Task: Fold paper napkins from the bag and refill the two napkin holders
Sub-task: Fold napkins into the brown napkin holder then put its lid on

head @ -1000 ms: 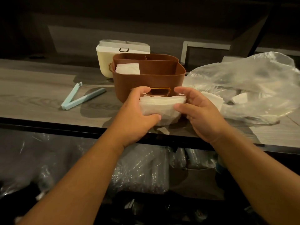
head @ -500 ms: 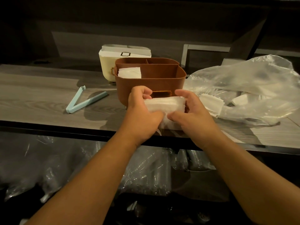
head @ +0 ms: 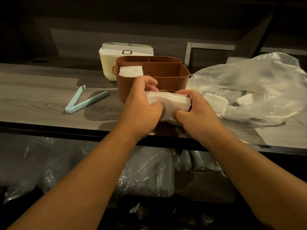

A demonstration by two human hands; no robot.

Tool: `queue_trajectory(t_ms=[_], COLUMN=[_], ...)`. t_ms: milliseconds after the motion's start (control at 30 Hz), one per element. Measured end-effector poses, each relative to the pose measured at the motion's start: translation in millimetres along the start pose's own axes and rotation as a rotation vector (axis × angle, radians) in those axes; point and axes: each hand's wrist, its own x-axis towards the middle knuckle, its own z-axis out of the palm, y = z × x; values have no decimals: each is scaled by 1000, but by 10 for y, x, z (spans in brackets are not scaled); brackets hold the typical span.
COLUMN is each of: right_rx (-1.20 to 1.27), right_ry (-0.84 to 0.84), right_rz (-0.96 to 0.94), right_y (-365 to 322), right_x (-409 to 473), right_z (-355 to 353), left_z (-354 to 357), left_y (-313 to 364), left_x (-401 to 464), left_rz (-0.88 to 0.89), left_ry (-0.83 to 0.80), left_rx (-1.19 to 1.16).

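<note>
Down below the counter edge, some clear plastic packs [head: 146,176] lie in the dark, and what is inside them I cannot tell. Above them, both forearms reach forward to the grey wooden counter [head: 41,100]. The left hand [head: 141,107] and the right hand [head: 196,113] hold 1 stack of white napkins [head: 167,101] between them, just over the near edge of the counter. The fingers of the left hand are curled around the left end of the stack, with the thumb on the front side. The right hand grips the right end in the same way, its fingers bent over the top and its thumb below. The stack is bent a little in the middle.

Just behind the hands stands the brown holder [head: 166,77], and in its left compartment there are already some folded napkins [head: 131,71]. The other compartments look dark. To the left of it, a light blue bag clip [head: 86,100] lies open on the counter. To the right lies the clear plastic bag [head: 249,87], with more white napkins inside it near its opening. Further back, touching or almost touching the brown holder, stands the cream holder [head: 108,67], filled with white napkins to the top.
</note>
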Motion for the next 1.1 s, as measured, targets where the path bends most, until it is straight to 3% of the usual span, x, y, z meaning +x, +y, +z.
queue_trajectory(t_ms=[133,233,600,900,1100], right_rx=[-30,-31,-37,-21,-23], right_ry=[29,-13,-19,-15,-6], right_rz=[-104,-32,-40,-27,-29], right_y=[-87,-7,113,139,155], right_x=[42,12,-68,-53,-37], right_z=[-81,-57,-8,3,-6], left_z=[-80,-58,18,-62,-63], left_y=[18,-125,-202,-247,-260], left_x=[59,-33,-95,-46,-48], left_rz=[17,-66,-33,-139,-123], left_ry=[-66,-149,-102,-43,-116], left_rx=[14,76,103,-88,-20])
